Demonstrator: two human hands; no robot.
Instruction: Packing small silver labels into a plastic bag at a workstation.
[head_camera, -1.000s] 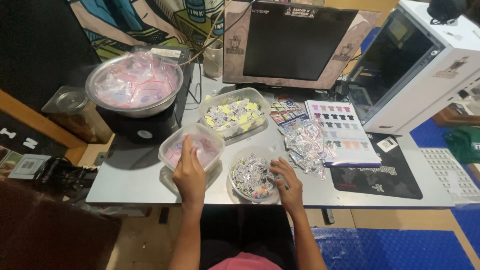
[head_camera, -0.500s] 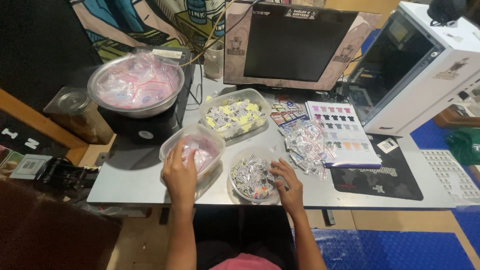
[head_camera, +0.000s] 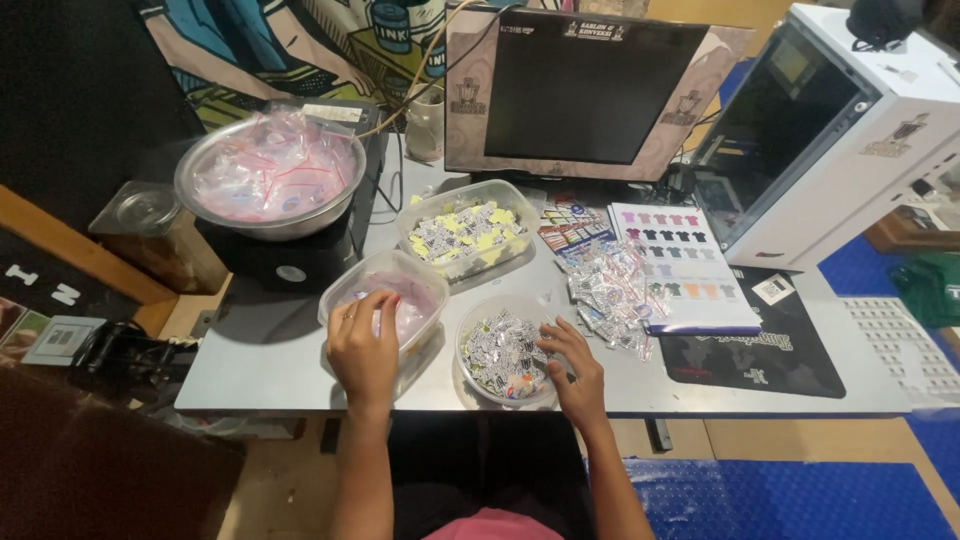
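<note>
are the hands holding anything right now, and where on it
It cannot be told. The left hand reaches into the clear plastic tub of pink bags; the right hand rests on the round clear bowl of small printed pieces.

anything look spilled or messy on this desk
Mostly tidy. One thing stands out: a loose heap of small clear packets lies on the bare table, spilling onto the colour chart sheet, outside the tubs, just beyond the right hand.

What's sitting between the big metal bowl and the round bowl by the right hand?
In the head view, the clear plastic tub, where the left hand reaches.
</note>
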